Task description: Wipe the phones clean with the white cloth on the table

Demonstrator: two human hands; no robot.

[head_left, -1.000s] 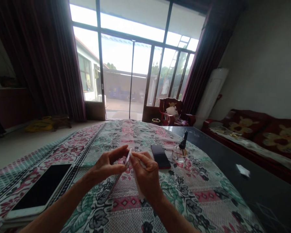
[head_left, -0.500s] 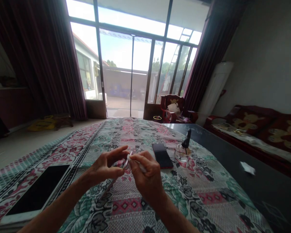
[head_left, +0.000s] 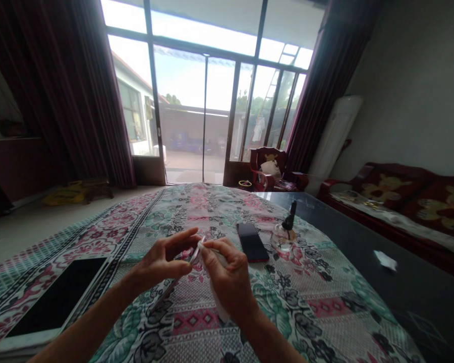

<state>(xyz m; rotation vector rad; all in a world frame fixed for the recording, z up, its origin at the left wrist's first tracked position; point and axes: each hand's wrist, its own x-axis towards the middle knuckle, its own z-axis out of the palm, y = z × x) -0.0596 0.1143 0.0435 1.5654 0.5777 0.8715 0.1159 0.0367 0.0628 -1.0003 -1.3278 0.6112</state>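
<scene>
My left hand [head_left: 166,256] holds a thin, shiny-edged object [head_left: 195,253] between thumb and fingers. A slim dark rod [head_left: 165,295] slants down-left below that hand and may belong to it; I cannot make out its kind. In my closed right hand [head_left: 229,269] is a white tissue [head_left: 218,300], pinched against the object's upper end and hanging below the palm. Right of my hands lies a dark phone [head_left: 252,242]. Beyond it stands a clear glass bottle [head_left: 283,239] with a black top [head_left: 290,216].
A tablet [head_left: 58,295] lies on the patterned tablecloth [head_left: 306,322] at the left. A crumpled white paper [head_left: 386,260] rests on the dark tabletop [head_left: 419,292] at the right. Behind are a wooden armchair [head_left: 267,166], a sofa [head_left: 393,191] and glass doors [head_left: 191,126].
More of the white tissue now shows below my right hand. Both hands keep nearly the same place and grip, and the view has shifted slightly.
</scene>
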